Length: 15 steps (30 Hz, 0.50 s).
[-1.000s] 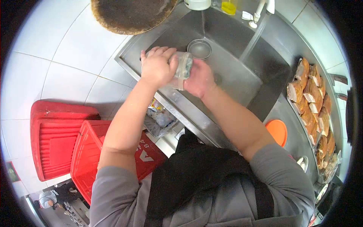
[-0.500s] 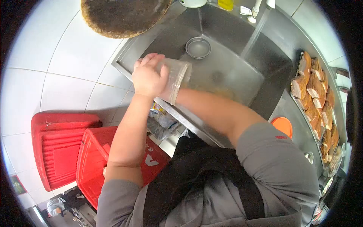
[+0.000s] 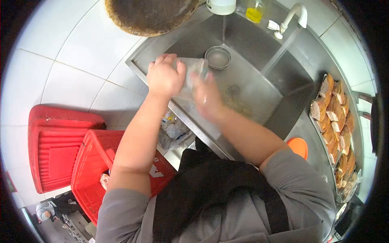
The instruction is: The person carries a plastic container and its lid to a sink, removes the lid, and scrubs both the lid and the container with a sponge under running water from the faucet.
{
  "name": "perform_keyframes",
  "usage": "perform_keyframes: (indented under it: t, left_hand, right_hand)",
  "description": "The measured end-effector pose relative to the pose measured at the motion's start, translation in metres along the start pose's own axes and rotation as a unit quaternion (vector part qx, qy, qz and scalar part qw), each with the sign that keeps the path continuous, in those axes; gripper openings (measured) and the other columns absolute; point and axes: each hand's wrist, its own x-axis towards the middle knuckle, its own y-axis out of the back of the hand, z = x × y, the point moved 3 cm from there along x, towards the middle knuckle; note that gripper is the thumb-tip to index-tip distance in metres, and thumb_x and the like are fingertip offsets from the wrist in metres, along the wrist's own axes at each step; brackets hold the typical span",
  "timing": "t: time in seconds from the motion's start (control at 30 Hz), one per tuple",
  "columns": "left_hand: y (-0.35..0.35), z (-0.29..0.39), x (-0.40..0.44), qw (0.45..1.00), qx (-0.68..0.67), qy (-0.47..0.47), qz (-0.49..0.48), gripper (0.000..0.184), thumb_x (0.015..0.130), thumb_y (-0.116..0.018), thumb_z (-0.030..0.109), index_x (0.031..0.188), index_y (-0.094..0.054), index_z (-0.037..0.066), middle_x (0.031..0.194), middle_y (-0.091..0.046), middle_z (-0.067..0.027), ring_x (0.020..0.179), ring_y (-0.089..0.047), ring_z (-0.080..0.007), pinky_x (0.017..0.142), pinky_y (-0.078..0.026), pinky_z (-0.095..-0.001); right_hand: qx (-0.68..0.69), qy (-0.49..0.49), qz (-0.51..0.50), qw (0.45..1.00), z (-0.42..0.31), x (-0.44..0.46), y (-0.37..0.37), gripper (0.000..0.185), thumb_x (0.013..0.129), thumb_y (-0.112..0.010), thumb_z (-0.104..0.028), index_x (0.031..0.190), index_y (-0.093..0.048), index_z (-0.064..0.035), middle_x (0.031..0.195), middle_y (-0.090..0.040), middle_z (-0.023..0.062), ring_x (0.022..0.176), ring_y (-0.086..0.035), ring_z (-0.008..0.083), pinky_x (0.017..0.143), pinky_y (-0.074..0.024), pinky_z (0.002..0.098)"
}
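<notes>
Head cam: L fingers (image 3: 169, 59) clamped on clear tub (image 3: 189, 72), R fingers (image 3: 201, 84) by rim, can't tell if shut.

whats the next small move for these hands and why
Perhaps move the clear container under the stream from the tap: the water misses it now, while the left hand grips it over the sink and the blurred right hand is at its rim.

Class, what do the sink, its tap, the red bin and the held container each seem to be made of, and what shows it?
Sink: probably brushed stainless steel; grey with soft reflections.
Tap: plastic or coated metal; smooth, even white.
Red bin: probably moulded plastic; uniform colour, rounded edges.
Container: likely clear plastic, see-through; blur hides its finish, so glass is possible.
</notes>
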Motion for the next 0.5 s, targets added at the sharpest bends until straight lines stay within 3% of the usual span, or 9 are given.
perform_keyframes:
  t: [0.03,0.13,0.23,0.3,0.33,0.37,0.4,0.47,0.5]
  left_hand:
    - [0.0,-0.004,0.003,1.0,0.006,0.014,-0.008,0.043,0.088,-0.052,0.038,0.118,-0.068,0.012,0.129,-0.06,-0.0107,0.113,-0.056,-0.0359,0.099,-0.046,-0.0399]
    - [0.001,0.006,0.009,0.998,0.043,0.035,-0.041,0.044,0.09,-0.05,0.04,0.119,-0.067,0.012,0.132,-0.058,-0.0104,0.118,-0.053,-0.0356,0.101,-0.043,-0.0477]
    - [0.01,0.014,0.01,0.992,0.12,-0.029,0.032,0.039,0.094,-0.049,0.038,0.116,-0.068,0.013,0.131,-0.059,-0.0101,0.119,-0.054,-0.031,0.099,-0.042,-0.0519]
    - [0.008,0.017,-0.004,0.996,0.068,-0.056,0.03,0.039,0.095,-0.047,0.038,0.118,-0.067,0.013,0.131,-0.059,-0.0093,0.121,-0.053,-0.0301,0.098,-0.041,-0.0563]
    - [0.007,0.017,-0.01,0.996,0.043,-0.068,0.025,0.038,0.096,-0.047,0.038,0.118,-0.066,0.013,0.131,-0.059,-0.009,0.122,-0.053,-0.0297,0.097,-0.041,-0.0586]
    - [0.005,0.016,-0.003,0.998,0.045,-0.045,0.0,0.038,0.096,-0.046,0.038,0.119,-0.065,0.014,0.13,-0.06,-0.0088,0.122,-0.053,-0.0294,0.098,-0.04,-0.0588]
    - [0.003,0.013,0.007,0.998,0.045,-0.018,-0.025,0.039,0.097,-0.046,0.038,0.121,-0.065,0.014,0.129,-0.06,-0.0086,0.123,-0.052,-0.0291,0.098,-0.04,-0.0589]
    - [0.003,0.011,0.016,0.995,0.064,0.008,-0.073,0.039,0.097,-0.045,0.038,0.122,-0.064,0.015,0.127,-0.061,-0.0082,0.123,-0.052,-0.0288,0.099,-0.039,-0.0591]
    - [0.005,0.014,0.021,0.992,0.083,0.0,-0.094,0.039,0.097,-0.045,0.038,0.122,-0.063,0.015,0.126,-0.062,-0.0081,0.122,-0.053,-0.0287,0.099,-0.039,-0.0591]
  right_hand:
    - [-0.157,0.1,-0.046,0.982,0.021,-0.003,0.007,0.051,0.096,-0.059,-0.027,0.135,-0.041,0.0014,0.13,-0.055,0.0229,0.119,-0.055,0.0366,0.1,-0.0419,0.0427]
    - [-0.261,0.193,-0.137,0.936,0.053,-0.006,0.022,0.049,0.097,-0.056,-0.032,0.131,-0.046,0.0023,0.119,-0.062,0.0196,0.108,-0.06,0.0348,0.095,-0.0461,0.042]
    - [-0.274,0.162,-0.154,0.935,0.021,0.037,0.02,0.045,0.097,-0.056,-0.033,0.124,-0.052,0.0022,0.109,-0.066,0.018,0.098,-0.064,0.0347,0.09,-0.0494,0.0442]
    - [-0.001,-0.049,-0.177,0.983,0.002,0.076,0.011,0.044,0.097,-0.056,-0.034,0.122,-0.054,0.0022,0.108,-0.067,0.0195,0.097,-0.065,0.0362,0.088,-0.0501,0.0457]
    - [0.14,-0.156,-0.182,0.961,0.0,0.081,0.005,0.044,0.097,-0.056,-0.034,0.121,-0.055,0.0022,0.107,-0.067,0.0203,0.097,-0.066,0.0369,0.087,-0.0505,0.0464]
    - [0.097,-0.12,-0.15,0.977,-0.001,0.076,0.002,0.043,0.097,-0.057,-0.033,0.122,-0.055,0.0024,0.11,-0.066,0.0226,0.102,-0.065,0.0376,0.089,-0.0495,0.0471]
    - [-0.035,-0.015,-0.125,0.991,0.001,0.063,0.006,0.043,0.096,-0.057,-0.032,0.121,-0.055,0.0025,0.11,-0.066,0.0226,0.102,-0.064,0.0377,0.089,-0.0492,0.0473]
    - [-0.295,0.191,-0.072,0.933,0.018,0.026,0.014,0.042,0.096,-0.057,-0.032,0.12,-0.055,0.0026,0.109,-0.066,0.0227,0.103,-0.064,0.038,0.09,-0.0484,0.0477]
    - [-0.306,0.308,-0.105,0.895,0.069,0.038,0.024,0.041,0.095,-0.058,-0.03,0.12,-0.056,0.003,0.109,-0.066,0.0243,0.104,-0.063,0.0392,0.092,-0.0473,0.0477]
